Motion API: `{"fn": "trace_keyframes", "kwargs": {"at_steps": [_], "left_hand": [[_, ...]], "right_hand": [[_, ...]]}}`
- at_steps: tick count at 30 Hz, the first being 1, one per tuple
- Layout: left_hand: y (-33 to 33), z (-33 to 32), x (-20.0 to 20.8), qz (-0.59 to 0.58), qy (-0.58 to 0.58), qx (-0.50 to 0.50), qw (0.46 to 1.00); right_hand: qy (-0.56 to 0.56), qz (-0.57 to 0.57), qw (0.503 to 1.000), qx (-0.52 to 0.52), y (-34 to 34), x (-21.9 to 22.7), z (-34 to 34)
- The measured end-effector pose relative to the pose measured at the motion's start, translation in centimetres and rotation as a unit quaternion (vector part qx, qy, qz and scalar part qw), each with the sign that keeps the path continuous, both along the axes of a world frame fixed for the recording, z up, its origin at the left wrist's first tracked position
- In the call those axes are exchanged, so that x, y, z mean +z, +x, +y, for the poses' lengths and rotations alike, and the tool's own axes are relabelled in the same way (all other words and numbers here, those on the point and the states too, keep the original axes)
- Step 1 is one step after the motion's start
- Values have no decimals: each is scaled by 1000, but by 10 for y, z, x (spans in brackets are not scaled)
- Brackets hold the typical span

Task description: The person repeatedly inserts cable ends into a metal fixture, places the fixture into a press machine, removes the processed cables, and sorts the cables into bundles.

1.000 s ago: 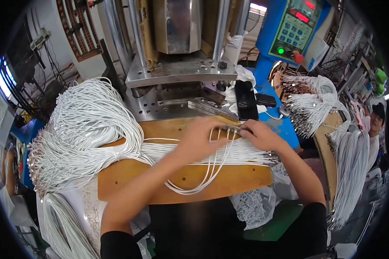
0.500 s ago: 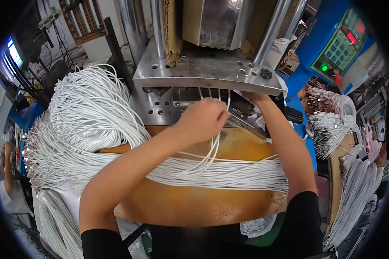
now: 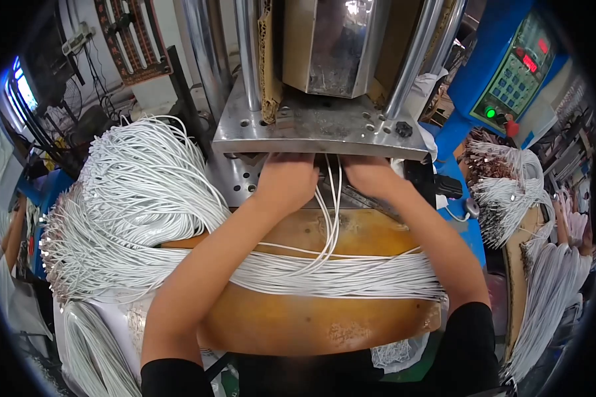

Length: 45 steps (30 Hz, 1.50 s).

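Under the steel plate [image 3: 324, 126] of a press, both my hands reach into the gap. My left hand [image 3: 289, 178] is bent, its fingertips hidden beneath the plate edge. Just to the right, my right hand [image 3: 367, 176] also has its fingers out of sight under the plate. Between the two hands, a few white cables [image 3: 329, 218] run from the gap down toward me. They join a flat bundle of white cables [image 3: 338, 276] lying across the brown board [image 3: 311, 324]. Whatever the fingers hold is hidden.
A large coiled heap of white cables [image 3: 146, 178] stands at the left. At the right, a blue control box [image 3: 510, 73] with a lit green button stands beside the press. More cable bundles [image 3: 496, 198] lie beyond my right arm. Steel columns [image 3: 248, 59] rise from the plate.
My left hand has moved left and forward, from the cables in front of the plate to under its edge. My right hand has shifted left, nearer the cables.
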<state>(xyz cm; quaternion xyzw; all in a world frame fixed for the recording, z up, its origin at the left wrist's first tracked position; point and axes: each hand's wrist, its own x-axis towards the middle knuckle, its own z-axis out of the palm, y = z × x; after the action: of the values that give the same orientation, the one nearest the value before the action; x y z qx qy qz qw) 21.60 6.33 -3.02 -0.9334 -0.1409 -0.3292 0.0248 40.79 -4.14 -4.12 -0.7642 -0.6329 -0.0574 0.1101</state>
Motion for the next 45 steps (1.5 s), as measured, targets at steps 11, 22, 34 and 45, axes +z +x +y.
{"fn": "trace_keyframes", "kwargs": {"at_steps": [11, 22, 34, 45], "left_hand": [[14, 14, -18, -5, 172, 37, 984], [17, 30, -35, 11, 132, 76, 988], [-104, -100, 7, -10, -159, -156, 975], [-292, -123, -18, 130, -100, -154, 974]], "right_hand": [[100, -12, 990, 100, -14, 8, 17], [120, -223, 966, 56, -14, 4, -10], [190, 664, 722, -42, -8, 23, -27], [206, 834, 502, 100, 18, -16, -8]]}}
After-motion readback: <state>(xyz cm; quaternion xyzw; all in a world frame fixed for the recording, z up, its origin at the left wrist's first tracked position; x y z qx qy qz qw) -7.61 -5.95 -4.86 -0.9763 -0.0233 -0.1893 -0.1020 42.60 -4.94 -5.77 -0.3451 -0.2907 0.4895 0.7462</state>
